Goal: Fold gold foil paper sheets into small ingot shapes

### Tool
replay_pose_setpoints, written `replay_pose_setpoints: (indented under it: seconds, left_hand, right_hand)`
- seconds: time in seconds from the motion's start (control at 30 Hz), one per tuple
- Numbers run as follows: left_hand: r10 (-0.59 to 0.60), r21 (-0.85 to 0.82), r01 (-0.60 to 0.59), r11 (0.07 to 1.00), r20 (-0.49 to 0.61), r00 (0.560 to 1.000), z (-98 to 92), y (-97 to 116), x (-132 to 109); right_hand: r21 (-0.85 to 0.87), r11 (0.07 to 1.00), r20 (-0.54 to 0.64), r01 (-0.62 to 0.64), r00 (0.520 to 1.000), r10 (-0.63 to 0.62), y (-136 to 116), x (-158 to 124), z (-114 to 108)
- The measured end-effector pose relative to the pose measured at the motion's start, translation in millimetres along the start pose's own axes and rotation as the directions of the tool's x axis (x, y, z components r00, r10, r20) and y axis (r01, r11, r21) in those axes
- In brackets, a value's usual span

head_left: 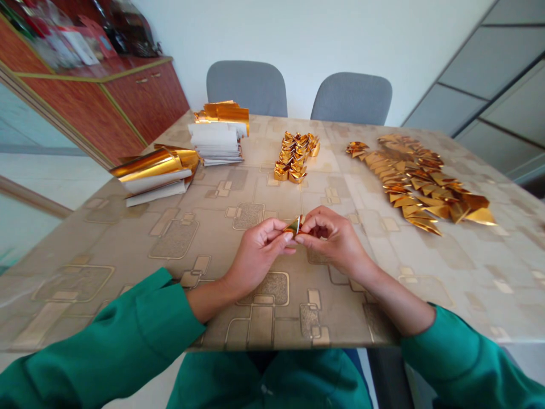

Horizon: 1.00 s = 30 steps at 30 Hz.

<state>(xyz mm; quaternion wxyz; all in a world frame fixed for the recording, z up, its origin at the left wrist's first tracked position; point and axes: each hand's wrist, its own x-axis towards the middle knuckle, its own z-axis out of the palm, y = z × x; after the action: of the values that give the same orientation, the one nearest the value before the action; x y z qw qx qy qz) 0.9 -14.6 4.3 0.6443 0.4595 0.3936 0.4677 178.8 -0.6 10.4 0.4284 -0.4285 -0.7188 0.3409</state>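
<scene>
My left hand (258, 253) and my right hand (332, 236) meet over the middle of the patterned table (179, 238). Both pinch a small folded gold paper piece (294, 225) between thumb and fingertips, held just above the tabletop. Both arms wear green sleeves. Beyond the hands lies a cluster of finished gold paper ingots (296, 155). To the right spreads a heap of folded gold triangles (421, 179).
Two stacks of gold-and-white paper sheets lie at the left: one near the edge (155, 170), one further back (219, 133). Two grey chairs (247, 85) (351, 96) stand behind the table. A red-brown cabinet (128, 96) lines the left wall.
</scene>
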Motion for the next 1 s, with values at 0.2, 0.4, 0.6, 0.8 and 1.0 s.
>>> replay_pose_setpoints:
  seconds: [0.2,0.4,0.6,0.8,1.0]
  left_hand:
    - [-0.090,-0.129,0.091,0.987,0.013,0.996,-3.4,-1.2,2.1]
    - [-0.103,-0.101,0.104,0.989,0.012,0.995,-2.8,-1.6,1.8]
    - [-0.144,-0.132,0.146,0.980,0.030,0.989,-4.6,-4.0,1.7]
    - [-0.176,-0.171,0.179,0.969,0.034,0.984,-6.1,-6.1,2.7]
    - [-0.142,-0.260,0.128,0.957,-0.033,0.989,-5.2,-2.0,3.8]
  right_hand:
    - [0.055,0.998,0.031,0.027,0.999,-0.029,3.3,0.6,-1.9]
    - [-0.037,0.999,0.014,0.030,0.999,-0.030,3.7,0.7,0.2]
    - [-0.044,0.999,0.020,0.022,1.000,-0.021,3.1,-0.3,2.2]
    - [-0.041,0.999,0.026,-0.001,1.000,0.002,4.0,-1.3,5.3]
    - [0.308,0.929,0.080,-0.205,0.979,0.189,5.3,0.1,2.1]
